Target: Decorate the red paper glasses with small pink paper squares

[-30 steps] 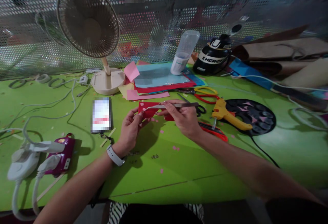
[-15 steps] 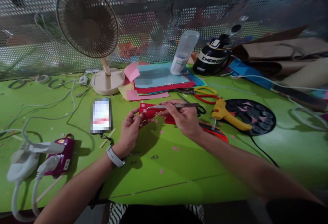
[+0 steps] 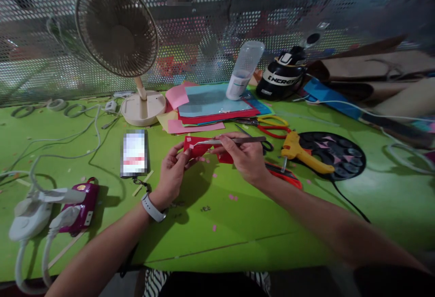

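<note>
Between the thumb and fingers of my left hand (image 3: pixel 173 172) is a small piece of red paper (image 3: pixel 203 146), its near left edge pinched. Small pink paper bits (image 3: pixel 189 140) sit on its left part. My right hand (image 3: pixel 246 156) is closed on grey metal tweezers (image 3: pixel 243 140), held nearly level and pointing left. Their tips meet the red paper by a pink bit close to my left thumb; whether they grip that bit I cannot tell. Below my right fingers another red piece (image 3: pixel 224 158) shows in part.
A yellow glue gun (image 3: pixel 302 154) rests on a black round tray (image 3: pixel 340 165) at the right. Scissors (image 3: pixel 272 127) and a red-and-black cutter (image 3: pixel 285 177) lie near my right hand. A phone (image 3: pixel 133 154), purple power strip (image 3: pixel 81 206) and fan (image 3: pixel 117 30) stand left. Pink scraps (image 3: pixel 233 197) dot the green table.
Almost nothing differs. The red paper and the tweezer tips have shifted very slightly; both hands keep their holds.
</note>
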{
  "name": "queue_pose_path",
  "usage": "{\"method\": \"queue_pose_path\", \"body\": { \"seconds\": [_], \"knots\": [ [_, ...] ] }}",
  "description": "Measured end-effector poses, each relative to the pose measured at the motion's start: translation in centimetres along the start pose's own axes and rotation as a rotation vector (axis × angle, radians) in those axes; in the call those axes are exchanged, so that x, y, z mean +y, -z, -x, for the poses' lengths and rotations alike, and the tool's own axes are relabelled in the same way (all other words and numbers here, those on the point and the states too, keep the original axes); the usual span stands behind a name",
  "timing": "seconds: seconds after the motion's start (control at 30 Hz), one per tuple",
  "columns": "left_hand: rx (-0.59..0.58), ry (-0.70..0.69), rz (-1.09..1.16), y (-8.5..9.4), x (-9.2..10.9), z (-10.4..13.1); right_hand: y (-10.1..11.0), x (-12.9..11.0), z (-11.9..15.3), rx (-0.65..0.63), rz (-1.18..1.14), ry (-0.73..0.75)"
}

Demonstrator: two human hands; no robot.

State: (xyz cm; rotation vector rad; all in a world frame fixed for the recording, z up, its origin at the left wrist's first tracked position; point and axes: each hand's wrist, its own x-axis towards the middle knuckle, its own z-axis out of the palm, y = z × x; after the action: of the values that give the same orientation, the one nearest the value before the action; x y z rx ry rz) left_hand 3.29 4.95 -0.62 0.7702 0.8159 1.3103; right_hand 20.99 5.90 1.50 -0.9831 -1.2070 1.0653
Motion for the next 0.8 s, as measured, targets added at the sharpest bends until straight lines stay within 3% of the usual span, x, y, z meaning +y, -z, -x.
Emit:
{"method": "queue_pose_path", "body": {
  "seconds": [0.8],
  "knots": [
    [-0.020,0.061,0.016,0.13,-0.08,-0.02,-0.30,-0.73,0.09,-0.004,0.058,0.051]
  ]
}}
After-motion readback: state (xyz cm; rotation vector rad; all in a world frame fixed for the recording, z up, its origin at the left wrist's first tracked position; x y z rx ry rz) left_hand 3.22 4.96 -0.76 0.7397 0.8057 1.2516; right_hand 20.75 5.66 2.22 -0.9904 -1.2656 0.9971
